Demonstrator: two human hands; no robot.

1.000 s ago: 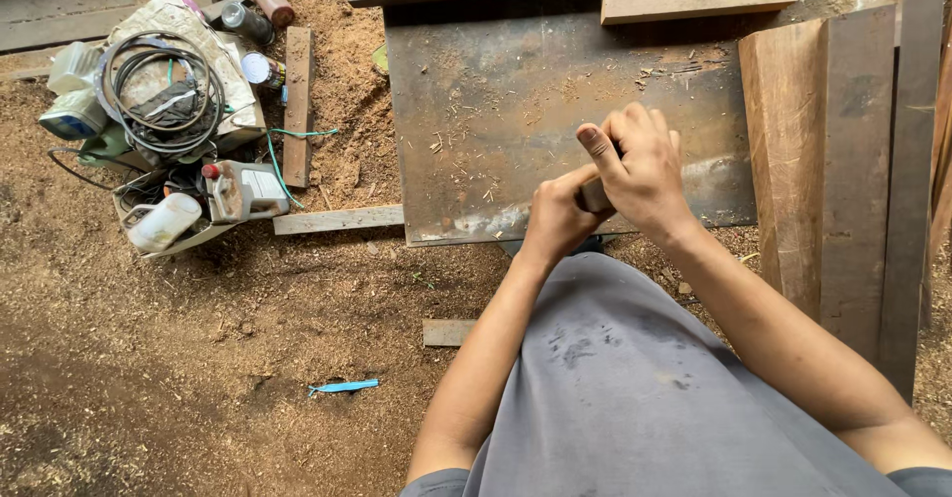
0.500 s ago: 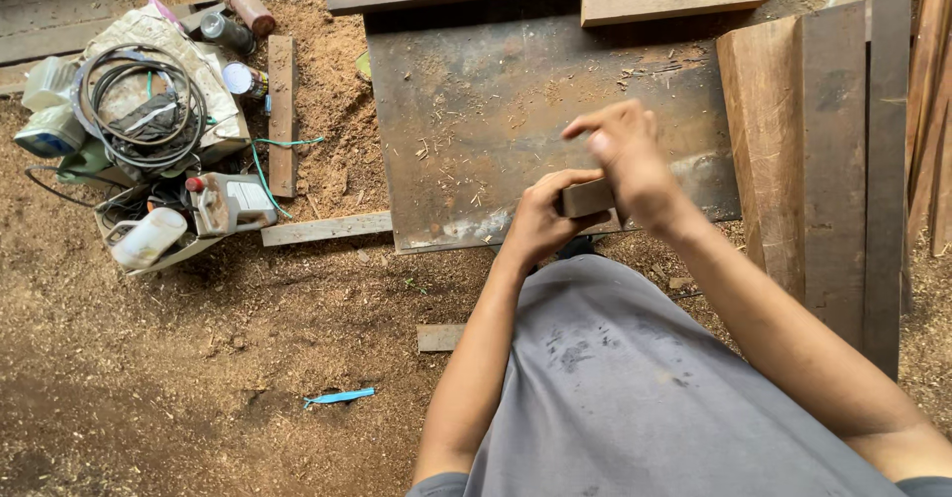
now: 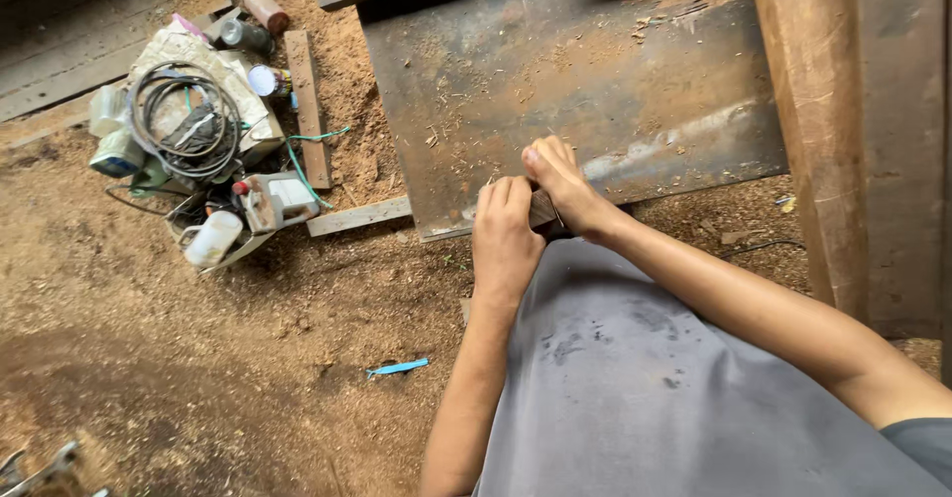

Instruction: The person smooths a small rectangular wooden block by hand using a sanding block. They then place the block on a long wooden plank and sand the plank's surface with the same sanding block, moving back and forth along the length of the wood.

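Both my hands meet over a small dark wooden block [image 3: 542, 209], just above the near edge of a rusty metal sheet [image 3: 595, 90] lying on the sawdust ground. My left hand [image 3: 503, 242] wraps the block from the left with curled fingers. My right hand [image 3: 563, 187] grips it from the right, fingers folded over the top. Most of the block is hidden between the hands. My grey shirt [image 3: 654, 388] fills the lower right.
A pile with a coiled cable [image 3: 183, 120], plastic bottles, cans and a small box sits at the left. Wood strips [image 3: 357, 215] lie beside the sheet. Thick planks [image 3: 843, 130] run along the right. A blue scrap [image 3: 397, 367] lies on the sawdust.
The view has moved closer and shifted. My right hand dropped from above the block down onto it, and both hands now clasp it low by the sheet's edge.
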